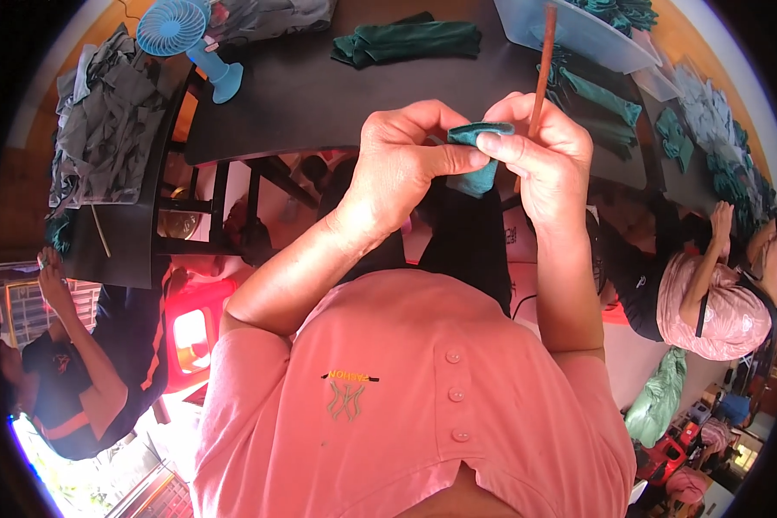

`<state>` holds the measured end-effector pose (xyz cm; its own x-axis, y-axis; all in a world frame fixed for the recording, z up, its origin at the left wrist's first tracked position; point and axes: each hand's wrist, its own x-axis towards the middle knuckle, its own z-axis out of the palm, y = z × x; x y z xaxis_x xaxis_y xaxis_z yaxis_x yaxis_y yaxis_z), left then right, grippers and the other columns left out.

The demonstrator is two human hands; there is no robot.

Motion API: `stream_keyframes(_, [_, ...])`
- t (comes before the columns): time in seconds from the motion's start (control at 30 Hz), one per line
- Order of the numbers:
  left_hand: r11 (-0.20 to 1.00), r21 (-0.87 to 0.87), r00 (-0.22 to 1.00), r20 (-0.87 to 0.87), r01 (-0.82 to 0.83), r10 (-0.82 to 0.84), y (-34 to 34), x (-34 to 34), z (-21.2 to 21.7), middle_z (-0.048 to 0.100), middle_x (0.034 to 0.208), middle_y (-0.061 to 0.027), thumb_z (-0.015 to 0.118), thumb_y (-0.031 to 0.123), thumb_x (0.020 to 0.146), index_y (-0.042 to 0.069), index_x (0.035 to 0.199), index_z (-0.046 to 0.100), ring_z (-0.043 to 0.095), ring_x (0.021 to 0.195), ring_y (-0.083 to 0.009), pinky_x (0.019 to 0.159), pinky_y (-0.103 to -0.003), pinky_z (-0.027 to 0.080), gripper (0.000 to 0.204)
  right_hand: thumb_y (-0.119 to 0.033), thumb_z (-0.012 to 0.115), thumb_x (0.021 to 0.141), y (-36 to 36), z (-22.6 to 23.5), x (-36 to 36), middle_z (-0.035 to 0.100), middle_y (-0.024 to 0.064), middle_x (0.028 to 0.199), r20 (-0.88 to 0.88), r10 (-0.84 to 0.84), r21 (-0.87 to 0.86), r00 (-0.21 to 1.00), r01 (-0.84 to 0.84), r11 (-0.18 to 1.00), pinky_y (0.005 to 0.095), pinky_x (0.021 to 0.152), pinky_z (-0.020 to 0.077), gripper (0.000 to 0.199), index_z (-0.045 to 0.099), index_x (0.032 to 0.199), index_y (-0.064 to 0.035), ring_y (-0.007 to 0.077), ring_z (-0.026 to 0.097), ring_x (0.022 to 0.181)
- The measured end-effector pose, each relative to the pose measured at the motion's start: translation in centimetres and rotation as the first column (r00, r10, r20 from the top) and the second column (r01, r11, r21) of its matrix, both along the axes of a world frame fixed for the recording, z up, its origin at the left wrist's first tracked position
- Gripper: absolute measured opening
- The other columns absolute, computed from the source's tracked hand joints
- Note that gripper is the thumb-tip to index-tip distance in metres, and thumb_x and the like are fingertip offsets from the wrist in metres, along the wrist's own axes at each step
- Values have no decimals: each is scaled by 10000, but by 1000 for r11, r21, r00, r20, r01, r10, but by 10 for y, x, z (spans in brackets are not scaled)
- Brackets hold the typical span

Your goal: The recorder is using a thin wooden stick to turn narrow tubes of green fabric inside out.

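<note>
Between both hands, above the near edge of the dark table, is a small folded piece of green fabric (473,183). My left hand (388,164) pinches its left side between thumb and fingers. Its right side is pinched by my right hand (551,164), whose thumb lies across the front of the cloth. A thin brown stick (546,65) also stands upright in my right hand, tucked among the fingers, and its lower end shows below them. My fingers hide part of the fabric.
A stack of dark green cloth pieces (410,41) lies on the black table (276,121). Nearby are a blue fan (224,82), a pile of grey cloth (104,129) and a clear plastic bin (578,39) with green pieces. Co-workers sit on both sides, one hand (53,281) at left.
</note>
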<state>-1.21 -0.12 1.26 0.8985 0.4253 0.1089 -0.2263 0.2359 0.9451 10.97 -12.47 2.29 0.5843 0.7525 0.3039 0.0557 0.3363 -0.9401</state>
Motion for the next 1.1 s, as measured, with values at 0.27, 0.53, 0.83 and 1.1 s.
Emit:
stream_keyframes(0.27, [986,-122,984,120,-118,132,-4,5,-13,665,838,-32,682,-16,839,-8,919,657,599,780,-81,729,-205,478,83,36,714,777,-6,-5,-4,654,37,804,-42,-68,-57,997,66,996,220,641,475,127,653,885,5,86,600,711])
stream_keyframes(0.53, [946,-323,983,156,-40,95,-3,11,-23,654,824,-24,675,20,858,-3,909,658,579,777,-89,756,-220,458,59,33,737,758,-11,-10,-8,635,27,779,-121,-145,16,982,148,989,210,603,440,153,659,885,1,79,574,662])
stream_keyframes(0.83, [963,-269,992,118,-19,53,-10,13,-24,653,838,-26,687,121,875,0,937,656,583,787,-95,763,-241,460,139,-5,747,760,-10,0,-10,623,9,732,33,-161,-85,986,163,983,187,555,409,162,665,900,-10,57,543,623])
stream_keyframes(1.1, [793,-440,865,-69,421,-497,-11,21,-34,677,855,-167,588,453,915,-23,1063,611,680,747,-298,697,-409,555,499,35,722,773,-24,-8,34,607,37,735,-162,-542,-26,825,546,838,179,436,260,191,654,951,54,37,433,501])
